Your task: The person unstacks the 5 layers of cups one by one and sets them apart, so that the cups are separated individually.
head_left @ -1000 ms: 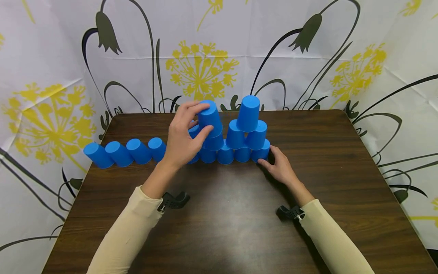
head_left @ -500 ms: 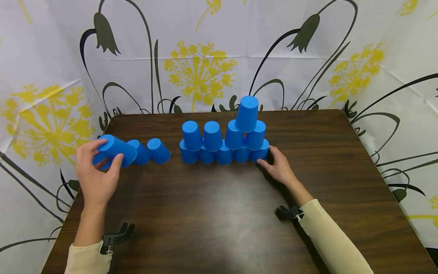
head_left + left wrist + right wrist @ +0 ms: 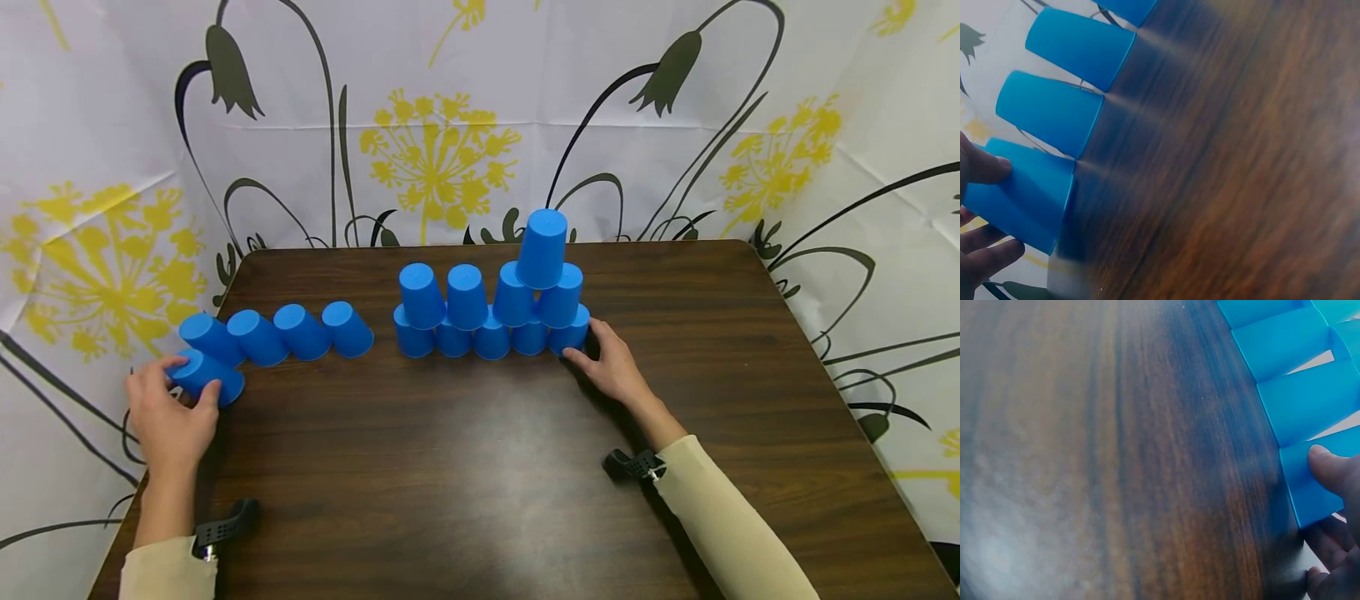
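Observation:
In the head view my left hand [image 3: 171, 417] holds a plain blue cup [image 3: 206, 375], upside down, in front of the left end of a row of upturned blue cups [image 3: 302, 332]. The left wrist view shows the thumb on one side of this cup [image 3: 1029, 194] and fingers on the other, its rim close over the wood. Toward the right stands a stepped stack of the same cups, with a single cup [image 3: 542, 248] on top. My right hand [image 3: 615, 362] grips the stack's lower right cup [image 3: 570, 332], thumb in front and fingers behind [image 3: 1307, 487].
All this stands on a dark wooden table [image 3: 480, 483]. Behind it hangs a white cloth [image 3: 480, 67] with yellow and grey-green flowers. A gap of bare wood separates the row from the stack. Each wrist wears a black strap [image 3: 225, 527].
My left hand has carried a cup from the upper left of the stack leftward over the row, then down in front of its left end. The right hand stays at the lower right cup.

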Motion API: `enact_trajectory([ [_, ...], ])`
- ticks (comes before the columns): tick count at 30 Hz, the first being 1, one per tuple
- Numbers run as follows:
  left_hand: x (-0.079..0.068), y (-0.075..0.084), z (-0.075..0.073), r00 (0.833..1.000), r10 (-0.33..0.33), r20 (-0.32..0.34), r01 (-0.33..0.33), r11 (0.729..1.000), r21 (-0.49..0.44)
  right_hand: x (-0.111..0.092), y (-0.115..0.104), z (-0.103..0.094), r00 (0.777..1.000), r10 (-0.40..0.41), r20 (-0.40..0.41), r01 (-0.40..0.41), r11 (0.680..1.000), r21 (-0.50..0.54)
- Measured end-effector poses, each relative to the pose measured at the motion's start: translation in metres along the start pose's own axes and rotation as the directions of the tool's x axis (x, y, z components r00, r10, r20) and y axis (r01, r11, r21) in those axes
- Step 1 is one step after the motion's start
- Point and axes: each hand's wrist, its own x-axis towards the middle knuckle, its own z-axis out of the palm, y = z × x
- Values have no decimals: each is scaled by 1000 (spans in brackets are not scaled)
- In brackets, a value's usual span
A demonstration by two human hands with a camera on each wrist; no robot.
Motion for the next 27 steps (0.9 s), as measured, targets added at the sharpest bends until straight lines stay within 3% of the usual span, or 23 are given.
enact_trajectory([
  [8, 6, -8, 3, 999, -35, 30, 34, 999, 14, -1, 2, 0, 1000, -10, -9, 10, 1000, 4],
  [27, 5, -7, 2, 993, -91, 75, 89, 996, 32, -1, -2, -1, 1000, 8, 6, -8, 1000, 5],
])
